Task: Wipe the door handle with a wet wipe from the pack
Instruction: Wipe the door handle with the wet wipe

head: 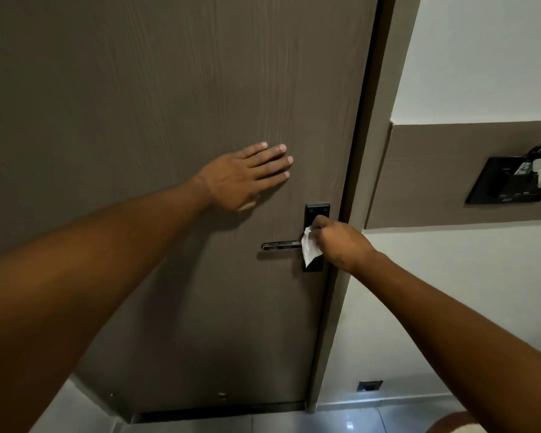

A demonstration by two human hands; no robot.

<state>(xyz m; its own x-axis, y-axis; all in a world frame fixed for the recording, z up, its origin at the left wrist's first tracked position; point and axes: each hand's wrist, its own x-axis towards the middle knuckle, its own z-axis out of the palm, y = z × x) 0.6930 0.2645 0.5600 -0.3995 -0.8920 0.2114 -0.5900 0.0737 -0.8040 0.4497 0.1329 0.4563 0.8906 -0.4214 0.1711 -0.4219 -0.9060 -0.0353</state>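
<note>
A brown wood-grain door (pixel 138 104) fills the left and centre of the frame, shut against its frame, with a pale wall (pixel 481 57) on the right and light floor tiles (pixel 294 425) along the bottom edge. A dark card holder (pixel 509 181) with a key in it is mounted on a brown wall band at the right edge.

Your left hand (pixel 241 176) lies flat on the door panel at centre frame, fingers extended and together, gripping nothing. Your right hand (pixel 341 242) is just right of centre, closed on a white wet wipe (pixel 308 246), pinched between thumb and fingers. The wipe hangs against the black lock plate (pixel 317 210) where the door handle (pixel 280 245) meets it. The handle's lever runs level to the left, bare and uncovered along most of its length. The two hands are well apart. The wipe pack is not in view.
</note>
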